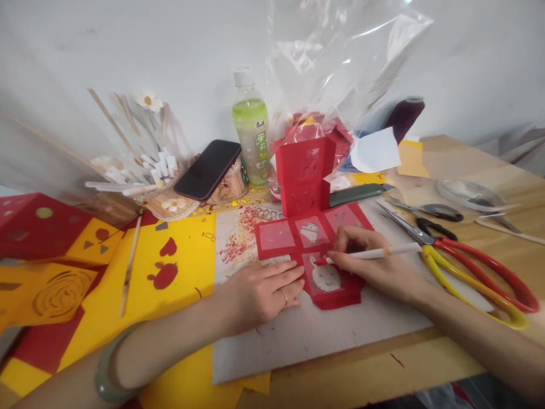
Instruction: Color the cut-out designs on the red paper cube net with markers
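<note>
Pale wall (191,51) rose behind a wooden bench (477,176), where a grey board (255,352) lay beside a yellow sheet (187,307) with a red heart (168,246) and a red apple shape (165,275) on it. Across the board spread a red paper cut-out (293,250) with several window-like panels, and an upright red piece (304,159) stood at its far edge; whether the two were joined could not be told.

Work on the cut-out seemed well along, though not finished. One panel carried a striped heart figure (309,233), and the nearest one a smiling rabbit-like figure (327,278). The left panel (276,236) showed no clear figure, so some drawing was perhaps left to do; the far right panel was too faint to judge.

The right hand (383,278) pinched a white pen (374,253) in narrowed fingers, its reddish tip close by the figure's ears; contact could not be made out. The left hand (264,291) lay flat, fingers straight and nearly together, gripping nothing visible, their tips on the cut-out's left edge just beside that nearest panel. Large scissors (481,272) lay to the right.
</note>
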The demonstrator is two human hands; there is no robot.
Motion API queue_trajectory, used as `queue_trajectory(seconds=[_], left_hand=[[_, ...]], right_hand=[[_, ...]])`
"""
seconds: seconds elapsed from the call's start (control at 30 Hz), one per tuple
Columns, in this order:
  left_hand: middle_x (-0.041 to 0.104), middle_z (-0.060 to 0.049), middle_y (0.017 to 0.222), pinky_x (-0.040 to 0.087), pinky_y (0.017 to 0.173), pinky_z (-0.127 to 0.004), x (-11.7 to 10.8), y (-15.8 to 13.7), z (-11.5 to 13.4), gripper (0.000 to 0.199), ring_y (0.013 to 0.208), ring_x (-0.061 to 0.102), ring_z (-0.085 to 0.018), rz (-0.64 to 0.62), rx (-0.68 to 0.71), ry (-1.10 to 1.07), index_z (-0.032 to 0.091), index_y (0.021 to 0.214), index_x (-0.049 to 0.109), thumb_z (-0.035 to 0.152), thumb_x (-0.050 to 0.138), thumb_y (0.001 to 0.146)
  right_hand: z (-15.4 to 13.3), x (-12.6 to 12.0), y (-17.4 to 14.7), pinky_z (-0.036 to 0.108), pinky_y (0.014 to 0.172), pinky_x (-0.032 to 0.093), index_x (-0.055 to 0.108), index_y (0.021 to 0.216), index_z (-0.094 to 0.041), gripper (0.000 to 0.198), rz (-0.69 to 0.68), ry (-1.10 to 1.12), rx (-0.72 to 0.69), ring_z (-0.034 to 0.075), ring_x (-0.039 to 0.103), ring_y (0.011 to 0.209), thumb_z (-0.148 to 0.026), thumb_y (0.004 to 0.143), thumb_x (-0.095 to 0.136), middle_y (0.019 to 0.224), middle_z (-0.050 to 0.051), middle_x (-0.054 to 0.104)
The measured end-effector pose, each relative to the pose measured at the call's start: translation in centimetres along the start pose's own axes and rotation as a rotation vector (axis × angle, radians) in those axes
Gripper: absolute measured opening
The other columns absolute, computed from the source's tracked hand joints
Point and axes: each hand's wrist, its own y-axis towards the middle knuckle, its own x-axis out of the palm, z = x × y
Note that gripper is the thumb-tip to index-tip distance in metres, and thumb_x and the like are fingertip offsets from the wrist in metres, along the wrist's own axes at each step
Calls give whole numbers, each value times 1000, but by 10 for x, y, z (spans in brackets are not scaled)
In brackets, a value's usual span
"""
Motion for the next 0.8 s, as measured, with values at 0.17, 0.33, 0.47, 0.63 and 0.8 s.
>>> queue_trajectory(seconds=[0.17,0.33,0.47,0.63,0.8], left_hand=[[68,-5,103,56,78,-29,-1,1,0,23,99,62,-18,10,3,5,11,95,65,26,48,89],[68,-5,103,57,78,-29,-2,2,0,23,98,62,-18,-2,8,5,11,95,65,26,48,89],[68,-6,103,56,80,-30,-2,2,0,25,99,62,-18,-4,6,1,11,96,65,26,46,90],[67,-6,104,56,80,-31,-1,1,0,24,100,62,-19,-12,3,-8,10,96,65,26,48,89],[67,-6,104,56,80,-31,-2,2,0,24,99,62,-19,-17,3,-6,11,96,65,26,48,89]], right_hand=[[-1,-1,0,21,45,30,47,61,-18,18,33,1,-6,8,43,51,-21,75,58,56,-4,51],[-1,0,0,21,45,30,47,61,-19,18,1,2,8,9,43,51,-21,75,58,57,-4,51],[-1,0,0,22,44,29,45,60,-19,20,-4,13,4,9,41,49,-21,76,57,55,-5,48],[-1,0,-1,22,45,31,47,64,-19,17,4,22,-1,9,43,51,-24,77,57,58,-4,53],[-3,1,-2,21,44,30,44,59,-19,21,-19,38,1,8,42,49,-20,75,57,54,-5,48]])
